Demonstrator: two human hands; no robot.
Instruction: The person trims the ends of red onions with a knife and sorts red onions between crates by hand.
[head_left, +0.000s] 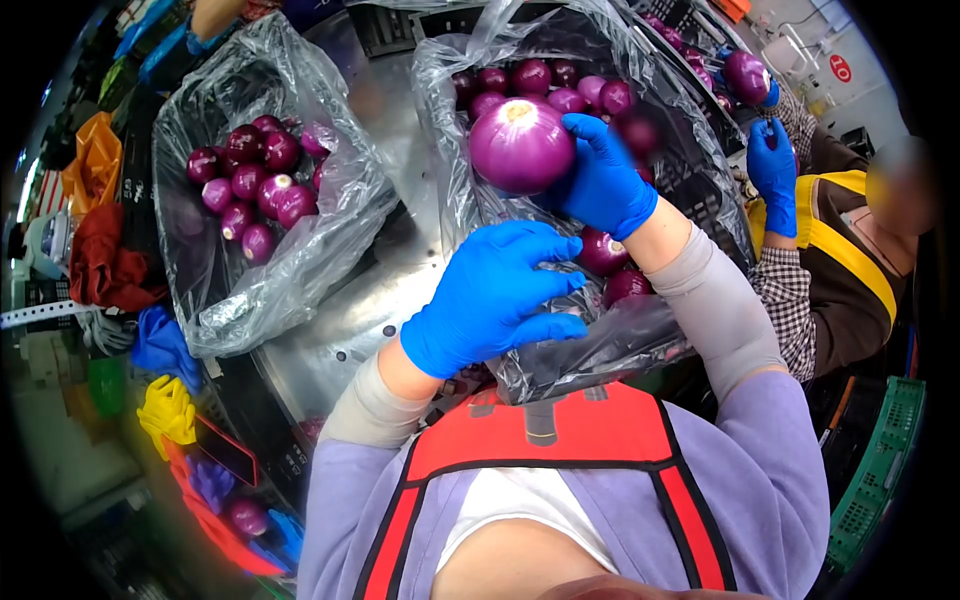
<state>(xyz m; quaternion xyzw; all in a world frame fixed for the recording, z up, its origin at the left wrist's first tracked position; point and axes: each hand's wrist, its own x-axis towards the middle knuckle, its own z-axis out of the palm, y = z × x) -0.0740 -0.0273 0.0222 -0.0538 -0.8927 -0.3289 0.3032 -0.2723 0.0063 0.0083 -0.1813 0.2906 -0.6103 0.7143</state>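
My right hand (pixel 605 180), in a blue glove, holds a large peeled red onion (pixel 521 147) above a crate lined with clear plastic (pixel 440 110). Gloved in blue too, my left hand (pixel 490 297) hangs over the near left part of that crate, fingers apart and nothing in them. Several red onions (pixel 567 100) lie in the crate behind the held one. Two more onions (pixel 602 252) show beneath and between my hands. A second plastic-lined crate (pixel 240 310) at the left holds several smaller red onions (pixel 248 181).
A co-worker (pixel 850 250) at the right, in blue gloves, holds an onion (pixel 746 77). Metal table (pixel 345 350) between the crates. Yellow gloves (pixel 167 410), a red cloth (pixel 105 262) and a phone (pixel 226 450) lie at the left. A green crate (pixel 880 470) stands lower right.
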